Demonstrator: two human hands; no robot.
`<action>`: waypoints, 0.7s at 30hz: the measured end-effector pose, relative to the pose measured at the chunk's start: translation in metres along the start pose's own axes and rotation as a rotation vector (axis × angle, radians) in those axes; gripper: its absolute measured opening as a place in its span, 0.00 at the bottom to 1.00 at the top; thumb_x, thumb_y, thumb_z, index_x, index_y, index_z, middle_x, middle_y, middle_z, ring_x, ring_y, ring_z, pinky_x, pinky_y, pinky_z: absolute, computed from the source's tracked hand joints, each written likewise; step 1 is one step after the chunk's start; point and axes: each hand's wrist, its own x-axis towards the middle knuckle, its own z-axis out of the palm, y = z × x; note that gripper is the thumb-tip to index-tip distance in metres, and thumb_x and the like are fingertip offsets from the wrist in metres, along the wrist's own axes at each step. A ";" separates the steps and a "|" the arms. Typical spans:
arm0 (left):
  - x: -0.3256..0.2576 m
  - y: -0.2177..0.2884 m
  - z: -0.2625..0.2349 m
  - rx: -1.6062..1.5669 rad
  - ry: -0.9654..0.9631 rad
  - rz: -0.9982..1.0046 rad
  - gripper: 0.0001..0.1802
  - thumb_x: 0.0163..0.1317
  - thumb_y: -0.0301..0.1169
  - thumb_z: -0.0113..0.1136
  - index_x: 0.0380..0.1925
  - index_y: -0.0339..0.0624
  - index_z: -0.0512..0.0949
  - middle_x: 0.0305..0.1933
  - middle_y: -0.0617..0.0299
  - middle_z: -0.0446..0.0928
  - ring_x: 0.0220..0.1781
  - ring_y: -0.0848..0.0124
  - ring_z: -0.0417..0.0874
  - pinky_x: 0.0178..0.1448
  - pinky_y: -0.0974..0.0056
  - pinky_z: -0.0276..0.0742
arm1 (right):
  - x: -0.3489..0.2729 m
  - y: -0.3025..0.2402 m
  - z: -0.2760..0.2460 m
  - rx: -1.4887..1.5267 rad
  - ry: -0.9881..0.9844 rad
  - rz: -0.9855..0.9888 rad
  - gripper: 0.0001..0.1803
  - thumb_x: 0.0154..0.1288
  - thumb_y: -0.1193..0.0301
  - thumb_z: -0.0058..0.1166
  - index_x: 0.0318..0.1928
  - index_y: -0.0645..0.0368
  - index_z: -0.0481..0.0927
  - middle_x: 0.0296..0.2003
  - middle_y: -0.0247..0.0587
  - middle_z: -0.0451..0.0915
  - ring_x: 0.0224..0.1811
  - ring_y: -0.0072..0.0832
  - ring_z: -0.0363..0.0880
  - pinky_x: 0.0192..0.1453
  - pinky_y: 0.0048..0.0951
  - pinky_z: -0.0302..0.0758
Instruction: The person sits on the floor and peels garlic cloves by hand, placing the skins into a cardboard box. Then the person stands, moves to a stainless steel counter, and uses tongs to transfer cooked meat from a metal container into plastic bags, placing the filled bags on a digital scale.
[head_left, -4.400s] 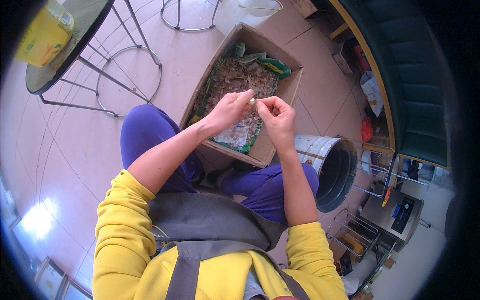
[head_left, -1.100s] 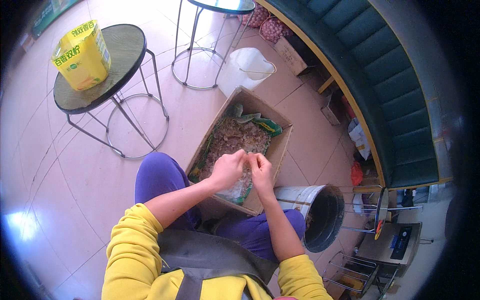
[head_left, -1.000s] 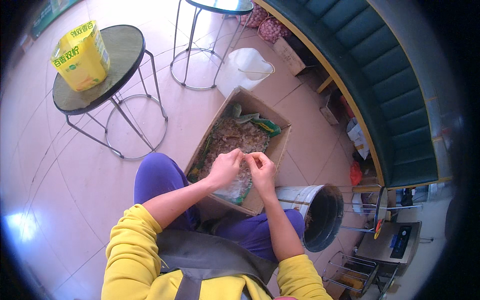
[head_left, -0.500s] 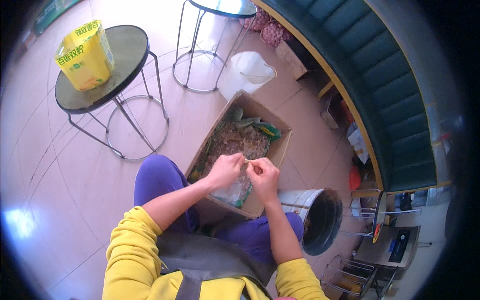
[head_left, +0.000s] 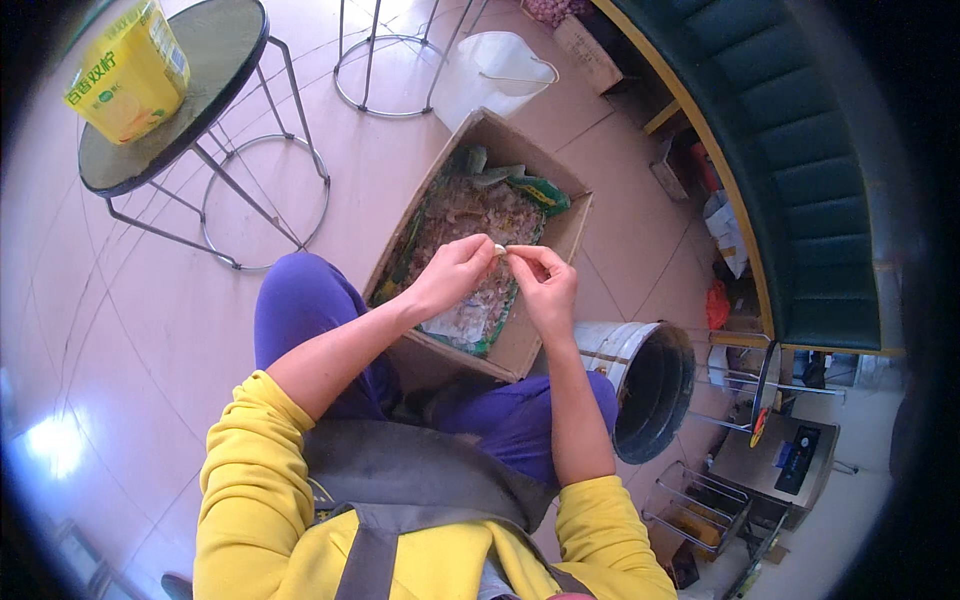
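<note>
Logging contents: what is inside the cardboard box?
The cardboard box holds a green liner bag full of pale, papery peelings. Both hands cover part; the bottom is hidden.

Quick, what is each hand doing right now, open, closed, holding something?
Left hand: closed, fingertips pinching a small pale piece over the cardboard box.
Right hand: closed, fingertips pinching the same piece from the other side.
</note>
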 end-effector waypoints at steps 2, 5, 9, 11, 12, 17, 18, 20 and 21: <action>-0.001 0.000 0.001 0.017 -0.006 0.057 0.18 0.74 0.44 0.43 0.29 0.43 0.69 0.23 0.74 0.62 0.24 0.83 0.60 0.27 0.74 0.58 | -0.002 -0.003 0.000 -0.008 -0.006 -0.031 0.08 0.58 0.72 0.62 0.37 0.61 0.85 0.29 0.31 0.81 0.28 0.14 0.74 0.33 0.18 0.70; -0.001 0.001 0.004 0.057 0.011 0.056 0.16 0.73 0.42 0.45 0.31 0.42 0.70 0.23 0.74 0.63 0.25 0.83 0.61 0.27 0.73 0.60 | -0.003 -0.008 0.000 -0.059 -0.015 -0.027 0.08 0.59 0.73 0.61 0.38 0.61 0.85 0.28 0.31 0.80 0.28 0.13 0.74 0.33 0.18 0.70; -0.002 0.001 0.004 0.097 -0.003 0.103 0.16 0.73 0.42 0.46 0.32 0.42 0.70 0.23 0.74 0.63 0.26 0.83 0.62 0.28 0.73 0.59 | -0.003 -0.008 0.000 -0.105 -0.003 -0.038 0.08 0.59 0.73 0.61 0.38 0.62 0.85 0.27 0.31 0.80 0.28 0.13 0.74 0.32 0.18 0.71; -0.003 0.001 0.004 0.111 -0.011 0.103 0.16 0.72 0.43 0.47 0.33 0.42 0.71 0.23 0.74 0.63 0.26 0.83 0.62 0.28 0.74 0.59 | -0.004 -0.006 0.001 -0.075 0.007 -0.041 0.08 0.59 0.72 0.60 0.38 0.62 0.85 0.27 0.31 0.80 0.27 0.13 0.74 0.32 0.19 0.71; -0.003 0.001 0.004 0.091 -0.027 0.102 0.16 0.73 0.43 0.47 0.33 0.42 0.71 0.23 0.74 0.63 0.26 0.83 0.62 0.28 0.74 0.59 | -0.004 -0.004 0.001 -0.056 0.013 -0.036 0.08 0.59 0.72 0.60 0.38 0.62 0.85 0.27 0.32 0.80 0.27 0.13 0.74 0.32 0.19 0.71; -0.001 -0.002 0.005 -0.003 -0.079 0.019 0.17 0.73 0.44 0.45 0.32 0.43 0.72 0.23 0.75 0.63 0.26 0.84 0.62 0.28 0.74 0.59 | -0.003 0.000 0.001 -0.070 0.008 -0.008 0.08 0.59 0.72 0.60 0.38 0.62 0.85 0.26 0.32 0.81 0.26 0.14 0.74 0.32 0.19 0.71; -0.001 -0.002 0.004 -0.040 -0.084 0.008 0.17 0.73 0.44 0.45 0.32 0.43 0.72 0.23 0.75 0.63 0.26 0.84 0.62 0.28 0.74 0.59 | -0.003 -0.001 0.001 -0.092 0.007 -0.011 0.08 0.59 0.72 0.60 0.38 0.61 0.85 0.26 0.32 0.81 0.27 0.14 0.75 0.32 0.20 0.72; -0.002 -0.002 0.004 -0.086 -0.079 -0.033 0.17 0.73 0.43 0.45 0.31 0.43 0.72 0.23 0.75 0.63 0.26 0.84 0.62 0.28 0.74 0.59 | -0.003 -0.004 0.002 -0.119 0.020 -0.028 0.08 0.59 0.72 0.60 0.37 0.61 0.85 0.26 0.33 0.81 0.27 0.14 0.75 0.31 0.20 0.72; -0.002 -0.002 0.004 -0.042 -0.047 -0.026 0.17 0.72 0.42 0.45 0.30 0.43 0.72 0.23 0.75 0.64 0.25 0.83 0.62 0.27 0.73 0.59 | -0.005 -0.006 0.001 -0.122 0.035 -0.047 0.08 0.58 0.72 0.60 0.37 0.61 0.85 0.26 0.33 0.81 0.26 0.14 0.75 0.31 0.20 0.71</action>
